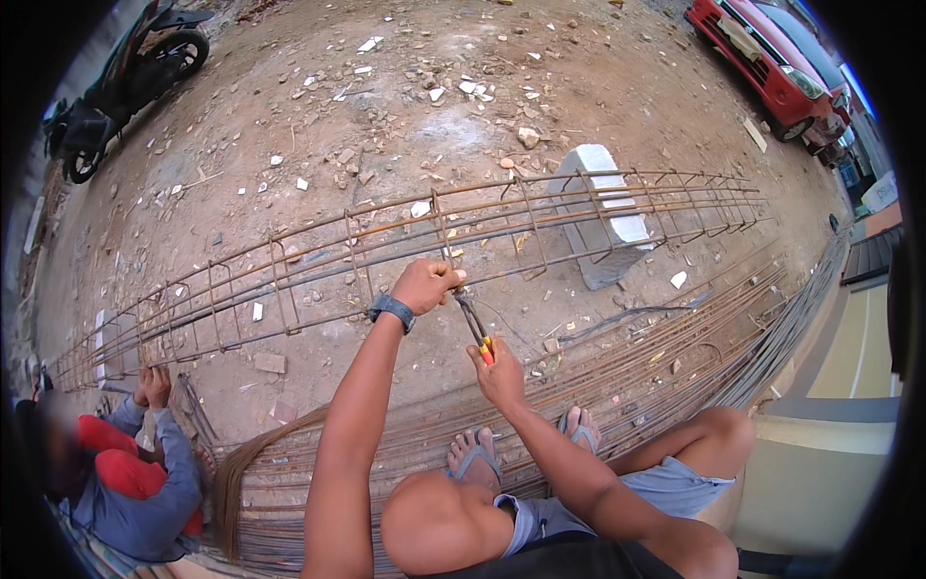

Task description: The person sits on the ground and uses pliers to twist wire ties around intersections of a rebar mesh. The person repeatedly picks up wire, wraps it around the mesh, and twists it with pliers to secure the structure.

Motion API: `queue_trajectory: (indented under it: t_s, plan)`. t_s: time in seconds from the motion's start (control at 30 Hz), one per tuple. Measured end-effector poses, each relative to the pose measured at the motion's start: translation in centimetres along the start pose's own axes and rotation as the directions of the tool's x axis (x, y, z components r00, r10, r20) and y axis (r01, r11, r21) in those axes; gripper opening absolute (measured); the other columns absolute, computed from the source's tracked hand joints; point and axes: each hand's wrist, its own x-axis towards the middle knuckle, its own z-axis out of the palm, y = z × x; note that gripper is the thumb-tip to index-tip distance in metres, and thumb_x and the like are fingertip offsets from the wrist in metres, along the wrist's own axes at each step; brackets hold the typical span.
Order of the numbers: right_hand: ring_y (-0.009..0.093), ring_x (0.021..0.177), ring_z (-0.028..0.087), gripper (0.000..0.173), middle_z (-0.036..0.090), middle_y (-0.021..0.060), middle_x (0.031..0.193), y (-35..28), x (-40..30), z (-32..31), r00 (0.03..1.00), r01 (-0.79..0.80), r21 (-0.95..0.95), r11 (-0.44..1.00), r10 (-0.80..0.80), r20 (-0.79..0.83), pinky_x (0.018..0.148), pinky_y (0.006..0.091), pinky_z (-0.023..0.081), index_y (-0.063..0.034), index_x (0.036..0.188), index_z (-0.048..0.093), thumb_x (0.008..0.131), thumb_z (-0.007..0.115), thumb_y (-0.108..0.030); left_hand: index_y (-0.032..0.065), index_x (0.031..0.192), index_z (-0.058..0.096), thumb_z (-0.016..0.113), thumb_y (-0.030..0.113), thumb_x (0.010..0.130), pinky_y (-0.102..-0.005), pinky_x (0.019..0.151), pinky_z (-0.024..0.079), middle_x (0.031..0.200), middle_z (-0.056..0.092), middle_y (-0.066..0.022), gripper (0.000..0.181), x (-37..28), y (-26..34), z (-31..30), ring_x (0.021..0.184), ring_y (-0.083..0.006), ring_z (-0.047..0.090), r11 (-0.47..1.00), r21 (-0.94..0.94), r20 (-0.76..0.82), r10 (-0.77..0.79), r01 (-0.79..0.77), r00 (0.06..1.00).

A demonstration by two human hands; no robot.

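Note:
A long rebar cage (391, 230) of rusty bars and square stirrups runs across the view in front of me. My left hand (427, 284), with a dark watch on its wrist, grips the near lower bar of the cage at a stirrup corner. My right hand (499, 375) is closed around the red and yellow handles of pincers (472, 322). Their jaws are at that same corner, just beside my left fingertips; whether wire is between the jaws cannot be told. Pale blocks, one on the right (604, 231) and one on the far left (108, 351), stand under the cage.
Many loose rebars (651, 373) lie on the ground under my feet. A bundle of thin wire (246, 470) lies at lower left. A co-worker (145, 478) crouches at the cage's left end, hands on it. Rubble litters the dirt. A motorcycle (123, 94) and a red car (774, 65) stand beyond.

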Motion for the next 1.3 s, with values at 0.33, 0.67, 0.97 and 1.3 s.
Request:
queue_trajectory:
  t_s: [0.33,0.67,0.97,1.3]
  plan:
    - [0.008,0.049,0.043,0.052,0.048,-0.0041,0.069,-0.8,0.8,-5.0,0.401,-0.916,0.370,-0.157,-0.271,0.875,0.044,0.0216,0.041,-0.0110,0.107,0.054,0.100,0.047,-0.062,0.0008,0.078,0.074,0.072,0.040,0.088,-0.0339,0.059,0.048,0.063,0.063,-0.0088,0.040,-0.6,1.5,-0.8,0.059,-0.0169,0.060,0.999,-0.035,-0.019,0.022,-0.023,1.000]
    - [0.036,0.083,0.066,0.049,0.064,0.0179,0.096,-1.4,-1.7,-5.2,0.980,0.010,-0.008,1.000,-0.008,0.201,0.074,0.0453,0.054,0.0027,0.126,0.047,0.090,0.068,-0.024,0.0033,0.072,0.066,0.072,0.040,0.090,-0.0298,0.050,0.043,0.060,0.057,-0.0024,0.041,0.5,-0.2,-1.0,0.051,-0.0104,0.053,0.996,-0.092,0.064,0.025,-0.019,0.998]
    - [0.031,0.065,0.064,0.035,0.063,0.0096,0.075,0.6,-0.4,-3.0,0.937,-0.177,0.103,0.979,0.136,0.321,0.061,0.0435,0.050,-0.0018,0.105,0.060,0.101,0.058,-0.036,0.0020,0.087,0.072,0.072,0.039,0.088,-0.0350,0.062,0.049,0.070,0.068,-0.0078,0.037,0.0,0.9,-1.0,0.063,-0.0199,0.062,0.986,0.083,-0.100,0.155,-0.147,0.983]
    - [0.007,0.050,0.045,0.058,0.046,-0.0039,0.062,2.5,-1.4,0.0,0.322,-0.943,0.180,-0.281,-0.627,0.710,0.043,0.0225,0.038,-0.0056,0.096,0.056,0.096,0.053,-0.063,0.0012,0.122,0.061,0.060,0.052,0.097,-0.0316,0.075,0.054,0.106,0.068,-0.0084,0.057,-7.3,-4.6,7.5,0.092,-0.0188,0.066,0.506,-0.862,-0.164,-0.327,0.025,0.930]
